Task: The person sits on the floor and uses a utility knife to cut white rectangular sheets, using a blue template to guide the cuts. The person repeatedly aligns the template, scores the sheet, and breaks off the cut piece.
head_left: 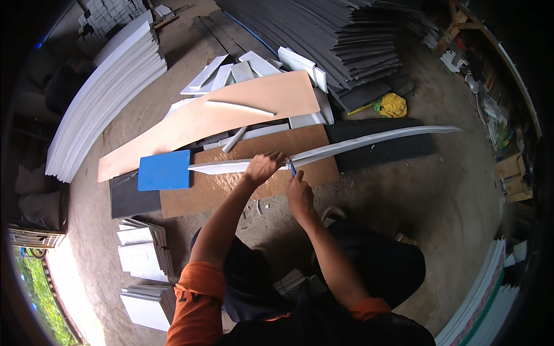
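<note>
A long, thin white foam strip (369,140) crosses in front of me, from beside the blue sheet to the far right. My left hand (265,167) is closed over the strip near its left part, pressing it against the brown board (231,187). Just to the right, my right hand (300,196) grips a slim blue cutter (293,169). The cutter's tip is at the strip, close to my left fingertips; its blade is too small to make out.
A blue sheet (164,170) lies left of the strip. Beyond is a long peach board (242,101) with white offcuts around it. White sheets (109,95) are stacked at left, dark sheets (323,34) at the back. Cut white pieces (144,254) stand near my left side.
</note>
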Available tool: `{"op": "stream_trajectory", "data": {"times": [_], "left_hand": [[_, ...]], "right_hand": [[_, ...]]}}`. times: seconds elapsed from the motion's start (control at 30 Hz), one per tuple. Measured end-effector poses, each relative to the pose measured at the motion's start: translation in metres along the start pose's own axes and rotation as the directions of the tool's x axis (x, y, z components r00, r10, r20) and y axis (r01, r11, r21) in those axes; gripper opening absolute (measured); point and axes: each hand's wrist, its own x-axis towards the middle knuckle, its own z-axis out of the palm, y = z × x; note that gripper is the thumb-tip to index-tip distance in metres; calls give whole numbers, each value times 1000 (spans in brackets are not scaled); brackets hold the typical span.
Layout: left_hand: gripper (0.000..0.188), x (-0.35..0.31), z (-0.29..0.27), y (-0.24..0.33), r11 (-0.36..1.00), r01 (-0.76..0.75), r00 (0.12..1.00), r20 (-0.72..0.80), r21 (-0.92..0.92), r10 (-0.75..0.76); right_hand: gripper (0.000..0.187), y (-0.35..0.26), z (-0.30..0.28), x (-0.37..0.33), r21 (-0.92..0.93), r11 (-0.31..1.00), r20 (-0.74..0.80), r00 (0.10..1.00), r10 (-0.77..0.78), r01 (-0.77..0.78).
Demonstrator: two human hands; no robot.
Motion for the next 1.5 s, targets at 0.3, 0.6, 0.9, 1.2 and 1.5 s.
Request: {"op": "stream_trajectory", "data": {"times": [0.3,0.6,0.9,1.2,1.5], "left_hand": [[26,4,-5,2,990,104,994,43,-95,-100],[29,10,-3,3,988,152,988,30,-9,-151],[29,8,0,0,995,99,995,-30,33,-98],[25,16,-12,7,982,188,969,169,-27,-181],[26,11,-3,8,977,154,988,51,-150,-148]], "right_hand": [[20,0,1,12,39,998,18,998,-57,56],[21,3,-26,0,75,988,68,988,-138,133],[28,-9,-35,-16,-6,1000,72,997,27,-27],[24,1,-10,-5,11,999,44,998,39,-39],[23,4,8,24,-27,999,-1,999,-35,35]]}}
